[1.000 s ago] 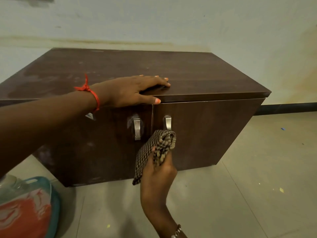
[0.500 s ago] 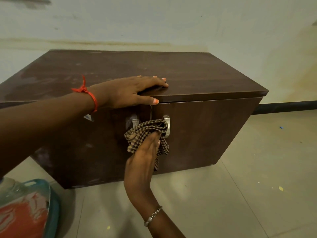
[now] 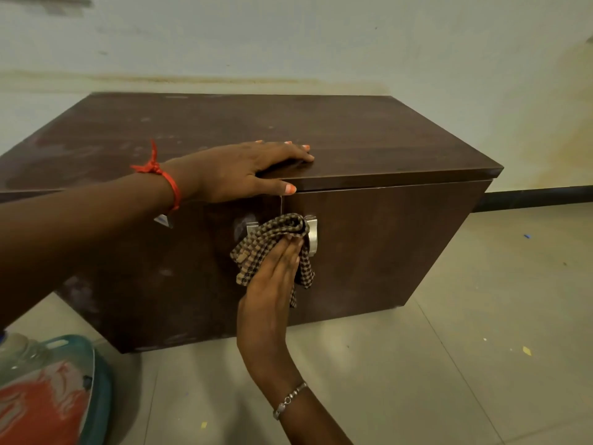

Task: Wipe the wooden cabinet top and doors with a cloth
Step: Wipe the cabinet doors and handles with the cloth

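Head view, cabinet: the dark brown wooden cabinet (image 3: 353, 133) stands on the pale tiled floor (image 3: 449, 364), against the wall, with both doors closed.
Head view, cloth: the brown-and-black checked cloth (image 3: 256, 248) is bunched against the door fronts at the centre seam, between the two silver metal handles (image 3: 313, 234) and partly over them.
Right grip: the right grip (image 3: 272, 284) lies flat with straight fingers, pressing the cloth to the doors rather than clutching it.
Left grip: the left grip (image 3: 237, 173) rests flat and open on the cabinet top at its front edge, thumb over the lip. It holds nothing and seems to be steadying the cabinet.
Step in hand: most likely wiping the doors around the handles.
Doing it well: spread the cloth flatter under the palm so that more of it meets the wood. Press evenly and work outward from the seam in overlapping strokes, then run a fold behind each handle.
Watch for: the hanging tail of cloth may snag on a handle.
Left to do: pale smears show on the left door (image 3: 160, 277) and on the top, so both probably need more passes.
Nearby: a teal-and-red object (image 3: 48, 396) lies on the floor at the lower left.
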